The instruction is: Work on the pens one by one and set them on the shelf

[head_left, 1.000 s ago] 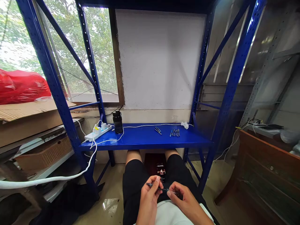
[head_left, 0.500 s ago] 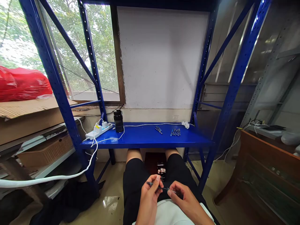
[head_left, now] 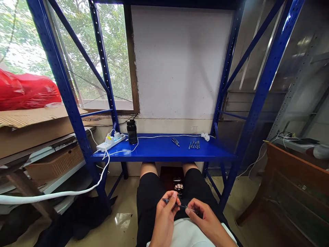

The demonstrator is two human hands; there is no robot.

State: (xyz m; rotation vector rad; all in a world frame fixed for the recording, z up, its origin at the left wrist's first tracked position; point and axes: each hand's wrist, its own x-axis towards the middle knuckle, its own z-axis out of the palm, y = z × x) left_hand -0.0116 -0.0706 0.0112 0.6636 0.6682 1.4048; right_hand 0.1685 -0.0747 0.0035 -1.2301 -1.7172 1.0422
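At the lower centre of the head view, the left hand (head_left: 167, 207) grips 1 slim pen (head_left: 183, 206) by its barrel; the right hand (head_left: 202, 213) pinches its thin end. Probably it is light, stiff, slippery; best held by the barrel.

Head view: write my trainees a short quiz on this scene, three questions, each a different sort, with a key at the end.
1. True or false: in the picture, the black bottle stands between the white power strip and the loose pens on the blue shelf.

2. Which sits nearest the shelf's right end?
A) the black bottle
B) the white power strip
C) the crumpled white bundle

3. Fill in: the left hand holds a dark pen, from which a slim part reaches toward the ____.

Key: 1 true; 2 C; 3 right hand.
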